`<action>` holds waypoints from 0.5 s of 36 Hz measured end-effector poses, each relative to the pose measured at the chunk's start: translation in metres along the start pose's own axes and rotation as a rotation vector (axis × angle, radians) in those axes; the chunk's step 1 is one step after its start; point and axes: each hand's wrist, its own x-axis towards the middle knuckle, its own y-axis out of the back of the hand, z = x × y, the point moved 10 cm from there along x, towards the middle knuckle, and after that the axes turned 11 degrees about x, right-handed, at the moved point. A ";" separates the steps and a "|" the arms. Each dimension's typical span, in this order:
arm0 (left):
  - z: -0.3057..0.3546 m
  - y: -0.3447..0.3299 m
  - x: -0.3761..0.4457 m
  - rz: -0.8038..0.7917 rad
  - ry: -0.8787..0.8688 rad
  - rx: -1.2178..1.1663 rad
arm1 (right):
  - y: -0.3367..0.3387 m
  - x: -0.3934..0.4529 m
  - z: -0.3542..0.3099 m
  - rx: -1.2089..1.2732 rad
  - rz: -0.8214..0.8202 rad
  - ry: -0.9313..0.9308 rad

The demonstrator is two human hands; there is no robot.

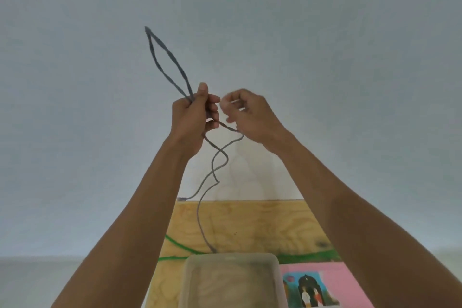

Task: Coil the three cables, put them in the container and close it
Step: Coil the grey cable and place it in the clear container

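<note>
My left hand (193, 117) is raised high and grips a grey cable (168, 57), with a long narrow loop standing up and to the left above the fist. My right hand (246, 114) is close beside it, fingers curled around the same cable just below. The rest of the grey cable hangs down twisted, its ends reaching the wooden table (262, 222). A green cable (178, 245) lies across the table behind a clear plastic container (231, 257), which stands open at the bottom middle. I cannot see a third cable or a lid.
A pink book or card (332, 270) with a colourful picture lies right of the container. A plain pale wall fills the background. The table's left edge runs down behind my left forearm.
</note>
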 end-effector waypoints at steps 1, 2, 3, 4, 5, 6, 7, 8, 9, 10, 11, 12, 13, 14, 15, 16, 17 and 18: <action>-0.003 -0.003 0.001 0.009 0.034 -0.024 | -0.004 -0.007 0.018 0.015 -0.091 -0.050; -0.006 -0.005 0.002 0.018 0.070 -0.050 | -0.008 -0.015 0.034 0.029 -0.181 -0.090; -0.009 -0.008 0.003 0.025 0.105 -0.071 | -0.012 -0.024 0.047 0.030 -0.259 -0.121; -0.011 -0.012 0.003 0.025 0.136 -0.094 | -0.014 -0.032 0.059 0.017 -0.322 -0.142; -0.014 -0.016 0.003 0.024 0.161 -0.113 | -0.015 -0.037 0.069 0.001 -0.363 -0.146; -0.016 -0.021 0.003 0.023 0.180 -0.132 | -0.013 -0.040 0.077 -0.015 -0.376 -0.137; -0.018 -0.024 0.003 0.027 0.194 -0.144 | -0.009 -0.040 0.085 -0.027 -0.356 -0.125; -0.020 -0.027 0.004 0.032 0.205 -0.152 | -0.003 -0.038 0.091 -0.037 -0.313 -0.120; -0.022 -0.029 0.005 0.044 0.213 -0.147 | 0.005 -0.036 0.096 -0.040 -0.264 -0.116; -0.024 -0.031 0.005 0.055 0.221 -0.143 | 0.013 -0.034 0.100 -0.037 -0.220 -0.115; -0.026 -0.033 0.006 0.066 0.229 -0.128 | 0.019 -0.032 0.101 -0.021 -0.187 -0.115; -0.030 -0.036 0.006 0.069 0.239 -0.104 | 0.026 -0.030 0.101 -0.003 -0.155 -0.118; -0.035 -0.038 0.006 0.068 0.253 -0.052 | 0.032 -0.028 0.101 0.031 -0.117 -0.119; -0.041 -0.041 0.005 0.059 0.273 0.011 | 0.039 -0.026 0.099 0.071 -0.070 -0.119; -0.048 -0.044 0.002 0.046 0.291 0.067 | 0.046 -0.023 0.098 0.116 -0.021 -0.117; -0.054 -0.048 -0.002 0.021 0.304 0.102 | 0.051 -0.020 0.097 0.152 0.021 -0.118; -0.060 -0.052 -0.008 -0.010 0.307 0.140 | 0.055 -0.018 0.097 0.185 0.051 -0.129; -0.065 -0.057 -0.015 -0.043 0.294 0.196 | 0.057 -0.016 0.098 0.215 0.071 -0.150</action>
